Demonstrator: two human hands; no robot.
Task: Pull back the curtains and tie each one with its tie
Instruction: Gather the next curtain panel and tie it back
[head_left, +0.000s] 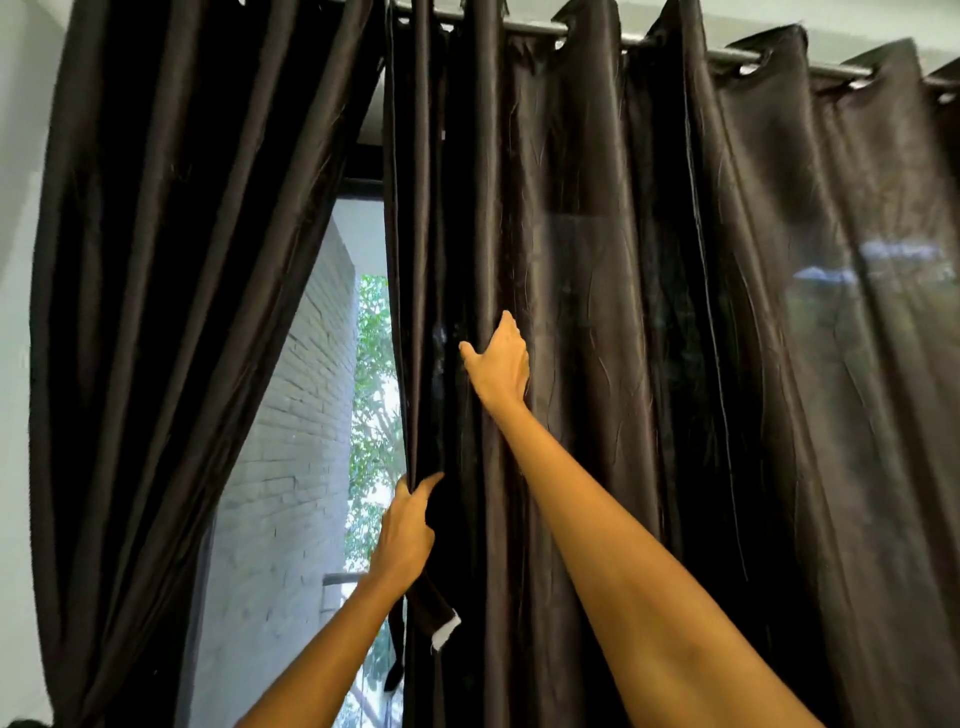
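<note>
Two dark brown satin curtains hang from a metal rod (727, 54). The left curtain (156, 312) is drawn toward the left wall. The right curtain (675, 338) hangs spread across the window. My left hand (402, 535) grips the inner edge of the right curtain, and a dark fabric tie (434, 613) with a white end hangs below that hand. My right hand (498, 358) is higher, its fingers curled into a fold of the same curtain with the thumb out.
Between the curtains a window gap (363, 415) shows a white brick wall (291, 467) and green foliage outside. A pale wall (15, 208) stands at the far left. The ceiling shows above the rod.
</note>
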